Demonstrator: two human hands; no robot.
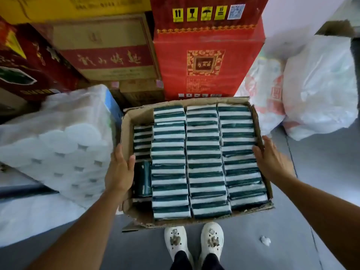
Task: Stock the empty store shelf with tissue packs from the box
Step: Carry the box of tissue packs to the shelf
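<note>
An open cardboard box (pixel 127 129) stands on the floor in front of my feet. It is packed with several rows of green-and-white tissue packs (pixel 203 158); the leftmost row sits lower and is partly empty. My left hand (pixel 119 172) grips the box's left wall, thumb inside and fingers outside. My right hand (pixel 270 158) rests on the right wall, fingers over the rim. No store shelf is in view.
A large wrapped bundle of toilet rolls (pixel 58 151) presses against the box's left side. Stacked red and brown cartons (pixel 206 55) stand right behind it. White plastic bags (pixel 315 90) lie at the right. My white clogs (pixel 192 240) stand on grey floor.
</note>
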